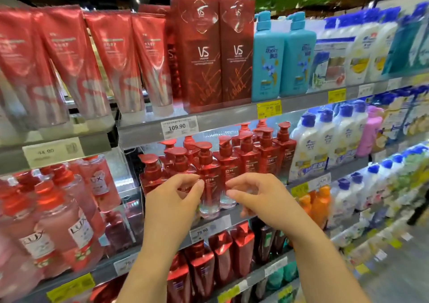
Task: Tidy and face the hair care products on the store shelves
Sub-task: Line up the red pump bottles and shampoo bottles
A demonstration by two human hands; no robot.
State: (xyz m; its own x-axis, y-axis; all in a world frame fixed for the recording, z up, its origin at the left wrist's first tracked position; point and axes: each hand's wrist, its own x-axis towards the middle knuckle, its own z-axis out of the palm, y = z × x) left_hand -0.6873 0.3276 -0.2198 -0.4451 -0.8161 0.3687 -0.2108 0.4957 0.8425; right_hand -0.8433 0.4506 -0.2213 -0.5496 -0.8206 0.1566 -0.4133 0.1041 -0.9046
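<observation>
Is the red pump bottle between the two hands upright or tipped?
Upright. The red pump bottle stands on its base at the shelf edge, pump on top, between the left hand and right hand.

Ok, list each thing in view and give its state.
Left hand: fingers curled, at the red pump bottles, grip unclear.
Right hand: fingers curled, grip unclear.
Red pump bottles: upright, clustered unevenly.
VS boxes: upright, facing front.
Red tubes: standing cap-down, leaning.

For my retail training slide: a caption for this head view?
Both hands, left hand and right hand, reach toward red pump bottles on the middle shelf.
</observation>
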